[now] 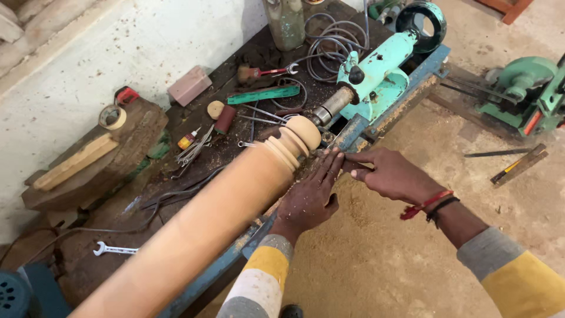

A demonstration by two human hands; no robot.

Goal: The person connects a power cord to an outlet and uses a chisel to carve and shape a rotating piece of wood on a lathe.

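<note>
Wooden spindle (200,229) just left of hands (347,182).

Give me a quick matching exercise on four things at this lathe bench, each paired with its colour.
Things:
1. Tailstock
2. Roll of tape
3. Block by the wall
4. Wristband on the right hand

Colours:
A. Pink
B. Red
C. Turquoise
D. Cream

Pairs: 1-C, 2-D, 3-A, 4-B
</note>
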